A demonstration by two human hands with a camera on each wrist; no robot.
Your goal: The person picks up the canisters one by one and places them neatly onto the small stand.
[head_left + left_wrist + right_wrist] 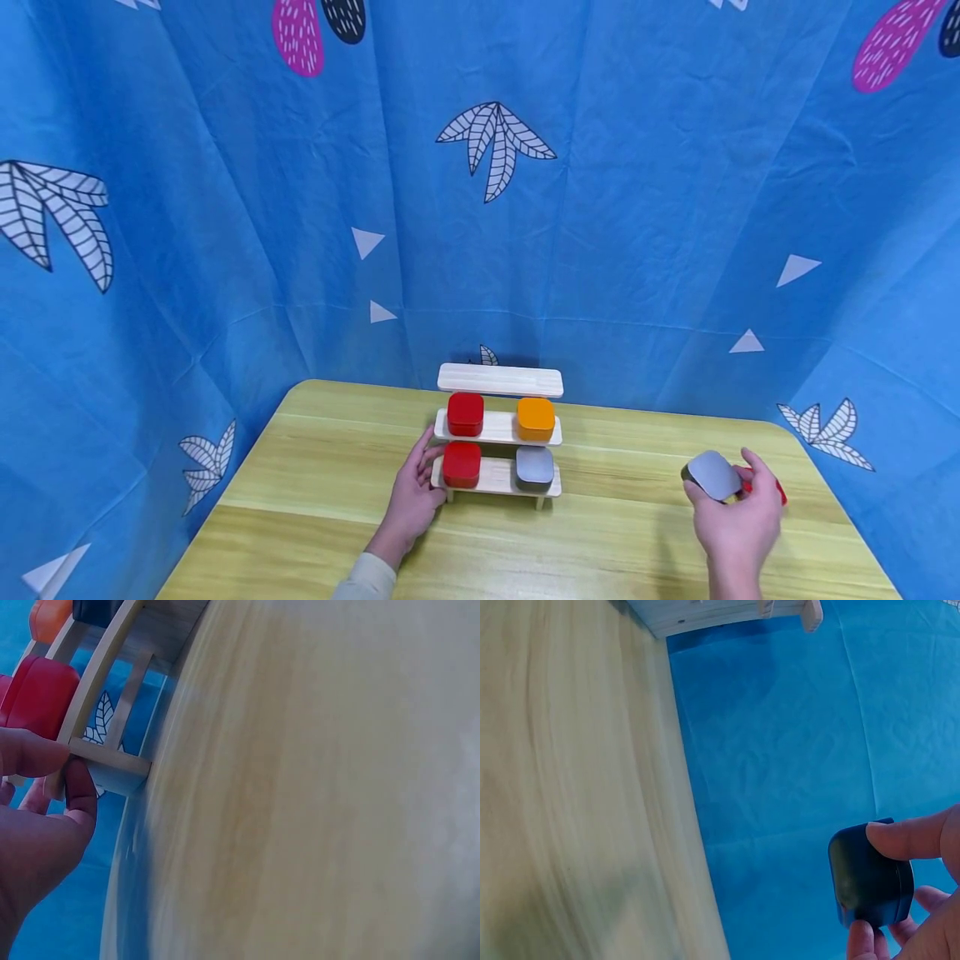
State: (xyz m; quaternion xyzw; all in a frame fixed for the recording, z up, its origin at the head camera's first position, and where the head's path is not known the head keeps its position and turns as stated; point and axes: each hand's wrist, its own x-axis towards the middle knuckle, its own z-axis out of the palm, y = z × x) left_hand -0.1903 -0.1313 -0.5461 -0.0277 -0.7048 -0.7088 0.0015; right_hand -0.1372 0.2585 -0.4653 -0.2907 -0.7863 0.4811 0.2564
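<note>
A small wooden three-tier shelf (498, 379) stands at the back of the table. My left hand (414, 500) pinches the left end of its lowest tier, thumb above and a finger below in the left wrist view. On that tier sit a red box (461, 464) and a grey box (535, 468). The middle tier carries another red box (465, 414) and an orange box (536, 418). Off to the right, my right hand (738, 525) holds a dark grey rounded box (866, 874) between thumb and fingers, tilted above the table.
Behind the right hand, a red object (782, 493) shows in part, with a bit of yellow (731, 500) near it; their shapes are mostly hidden. The wooden table (600, 550) ends against a patterned blue curtain (637, 208).
</note>
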